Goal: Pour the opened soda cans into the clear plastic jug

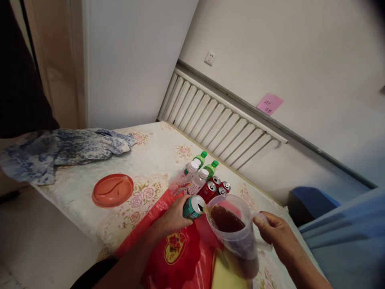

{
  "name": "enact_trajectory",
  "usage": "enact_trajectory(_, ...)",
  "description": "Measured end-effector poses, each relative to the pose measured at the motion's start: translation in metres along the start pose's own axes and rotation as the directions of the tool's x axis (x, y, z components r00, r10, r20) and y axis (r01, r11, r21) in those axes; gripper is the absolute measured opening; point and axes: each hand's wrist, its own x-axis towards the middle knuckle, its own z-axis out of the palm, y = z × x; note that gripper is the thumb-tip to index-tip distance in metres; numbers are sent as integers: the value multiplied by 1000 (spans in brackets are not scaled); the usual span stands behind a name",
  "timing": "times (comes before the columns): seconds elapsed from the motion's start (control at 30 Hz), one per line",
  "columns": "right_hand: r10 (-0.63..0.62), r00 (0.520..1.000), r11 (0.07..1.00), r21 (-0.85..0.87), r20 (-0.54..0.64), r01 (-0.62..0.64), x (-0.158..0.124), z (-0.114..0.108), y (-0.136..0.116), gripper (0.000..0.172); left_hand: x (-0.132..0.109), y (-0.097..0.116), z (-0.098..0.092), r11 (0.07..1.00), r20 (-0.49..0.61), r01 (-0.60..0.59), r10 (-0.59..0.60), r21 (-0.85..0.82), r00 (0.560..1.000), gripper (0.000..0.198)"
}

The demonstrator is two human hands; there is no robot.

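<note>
My left hand (173,216) is closed around a green drink can (190,208). The can is opened and tipped right, its mouth at the pitcher's rim, with a little pale liquid at its lip. My right hand (275,230) grips the handle of a clear plastic pitcher (242,257), which leans toward the can. Dark brown liquid (227,220) fills part of it. Beneath my left arm lies a red plastic bag (156,214) with a red scalloped piece (186,257) bearing a gold print on top. Under the pitcher is something flat and yellow (224,273).
Behind the pitcher stand several red cans (215,186), clear bottles with white caps (197,182) and green-capped bottles (212,167). An orange-red plastic lid (112,190) and a crumpled blue-white cloth (87,146) lie leftward on the flowered tablecloth (156,160). A radiator (216,116) lines the wall.
</note>
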Motion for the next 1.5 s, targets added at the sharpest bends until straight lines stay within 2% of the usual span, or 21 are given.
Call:
enact_trajectory(0.3,-1,1000,1000,-10,19,1,1,-2,2,50,0,2,0,1000,13,3,-3,7,1000,69)
enact_trajectory(1.5,1,1000,999,-52,18,0,3,-3,3,53,-1,1,0,1000,14,3,-4,24,1000,64)
